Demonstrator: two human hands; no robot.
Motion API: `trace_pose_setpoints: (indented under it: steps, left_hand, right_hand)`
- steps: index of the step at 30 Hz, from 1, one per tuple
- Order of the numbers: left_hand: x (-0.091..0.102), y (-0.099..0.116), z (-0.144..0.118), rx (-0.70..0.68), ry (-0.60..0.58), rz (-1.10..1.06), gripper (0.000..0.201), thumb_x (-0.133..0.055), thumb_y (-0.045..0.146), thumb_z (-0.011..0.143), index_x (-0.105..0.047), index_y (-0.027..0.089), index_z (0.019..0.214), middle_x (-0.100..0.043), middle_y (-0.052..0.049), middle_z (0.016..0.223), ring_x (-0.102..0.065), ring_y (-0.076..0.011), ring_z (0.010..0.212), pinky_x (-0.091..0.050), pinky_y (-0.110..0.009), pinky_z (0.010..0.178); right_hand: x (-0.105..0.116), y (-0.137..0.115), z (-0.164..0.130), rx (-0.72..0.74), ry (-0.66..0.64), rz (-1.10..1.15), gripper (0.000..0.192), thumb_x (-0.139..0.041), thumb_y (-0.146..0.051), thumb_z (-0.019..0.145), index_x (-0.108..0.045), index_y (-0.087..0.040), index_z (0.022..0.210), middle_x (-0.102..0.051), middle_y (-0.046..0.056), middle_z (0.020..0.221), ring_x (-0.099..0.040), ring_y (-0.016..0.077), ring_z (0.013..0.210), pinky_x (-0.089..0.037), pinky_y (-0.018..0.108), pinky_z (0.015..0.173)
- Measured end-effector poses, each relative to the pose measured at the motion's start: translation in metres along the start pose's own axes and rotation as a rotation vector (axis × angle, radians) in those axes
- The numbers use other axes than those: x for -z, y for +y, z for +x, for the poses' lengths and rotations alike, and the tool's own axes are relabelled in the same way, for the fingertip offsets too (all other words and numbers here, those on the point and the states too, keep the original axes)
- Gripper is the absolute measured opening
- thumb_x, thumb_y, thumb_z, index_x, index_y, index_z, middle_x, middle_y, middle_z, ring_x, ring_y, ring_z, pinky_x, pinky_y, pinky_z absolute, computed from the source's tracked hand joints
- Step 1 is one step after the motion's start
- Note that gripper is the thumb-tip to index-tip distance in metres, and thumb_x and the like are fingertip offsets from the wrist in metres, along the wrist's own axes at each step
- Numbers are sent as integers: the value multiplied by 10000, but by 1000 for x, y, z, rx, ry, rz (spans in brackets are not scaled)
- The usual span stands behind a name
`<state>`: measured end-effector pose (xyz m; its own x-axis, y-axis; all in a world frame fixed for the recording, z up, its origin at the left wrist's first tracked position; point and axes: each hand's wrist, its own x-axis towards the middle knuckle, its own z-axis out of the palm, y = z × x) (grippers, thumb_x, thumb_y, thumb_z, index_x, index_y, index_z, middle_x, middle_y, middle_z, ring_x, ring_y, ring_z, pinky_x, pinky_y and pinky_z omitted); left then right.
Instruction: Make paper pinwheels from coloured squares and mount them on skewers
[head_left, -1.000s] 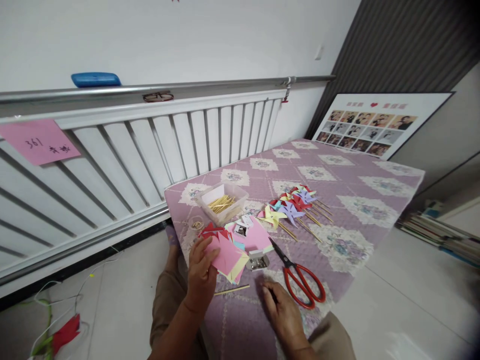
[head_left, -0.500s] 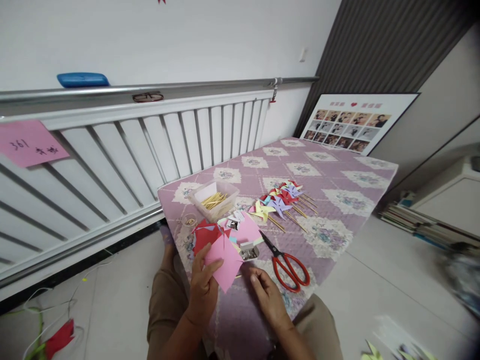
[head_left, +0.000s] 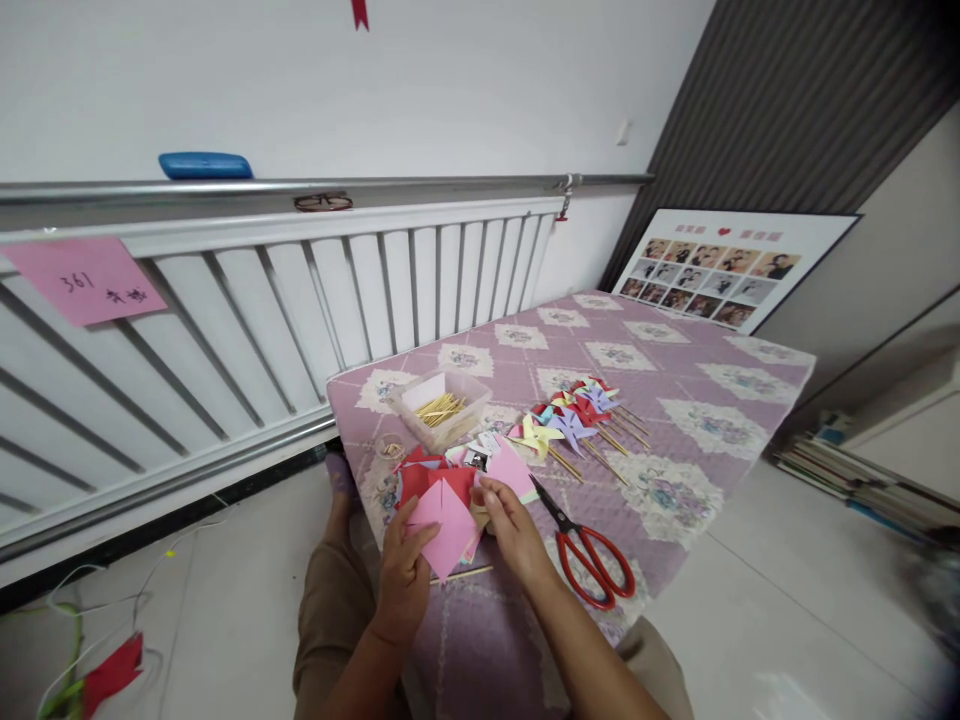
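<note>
My left hand [head_left: 405, 575] grips a pink paper square [head_left: 444, 525] with slits cut in from its corners, thumb on top. Close to the square's right edge, my right hand [head_left: 514, 525] has its thumb and fingertips drawn together; whatever they hold, if anything, I cannot make out. Behind the square lie red paper pieces [head_left: 420, 475] and another pink sheet [head_left: 510, 468]. A thin wooden stick [head_left: 469, 574] rests on the cloth below the square. Scissors with red handles [head_left: 589, 555] lie to the right of my right hand.
A clear plastic box [head_left: 424, 425] holds several short sticks. Several finished paper pinwheels on sticks [head_left: 574, 425] lie further back on the flowered tablecloth [head_left: 690, 425]. A small round container [head_left: 390, 447] stands left. A white radiator [head_left: 450, 280] borders the table's far left side.
My right hand has moved up and left from the table's front towards the pink square. My left hand still holds the square. The camera view has shifted slightly.
</note>
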<state>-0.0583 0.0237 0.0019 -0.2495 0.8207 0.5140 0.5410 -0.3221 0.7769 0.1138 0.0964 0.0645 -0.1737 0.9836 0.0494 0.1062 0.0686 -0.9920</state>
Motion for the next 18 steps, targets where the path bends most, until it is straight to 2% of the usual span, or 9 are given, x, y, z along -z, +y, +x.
trace_pose_setpoints:
  steps: [5,9,12,18]
  left_hand:
    - [6,-17,8,35,49,0,515,-437,-48,708,-729,251,1010,-499,-66,1393,-451,-257,1298,-378,-518,1086]
    - [15,-31,14,58,83,-33,470,-456,-35,710,-739,232,974,-532,-66,1366,-456,-257,1294,-340,-527,1111]
    - [26,-40,13,85,88,-57,442,-472,-10,728,-736,242,976,-540,-57,1354,-486,-260,1265,-383,-511,1088]
    - [60,-42,6,307,219,-164,289,-539,94,776,-740,227,936,-578,-78,1293,-561,-242,1179,-494,-430,982]
  right_hand:
    - [-28,0,30,-12,-131,-18,542,-450,-583,893,-569,-203,1261,-739,90,1018,-683,258,973,-490,445,937]
    - [-47,12,40,-38,-180,-90,598,-487,-600,864,-565,-191,1294,-701,108,1154,-643,280,1083,-425,486,1014]
    - [-54,21,42,-57,-182,-145,629,-506,-612,842,-566,-189,1303,-648,120,1259,-594,289,1165,-383,492,1052]
    - [-58,24,41,-60,-157,-190,629,-504,-619,838,-584,-179,1281,-661,130,1238,-547,296,1225,-374,488,1059]
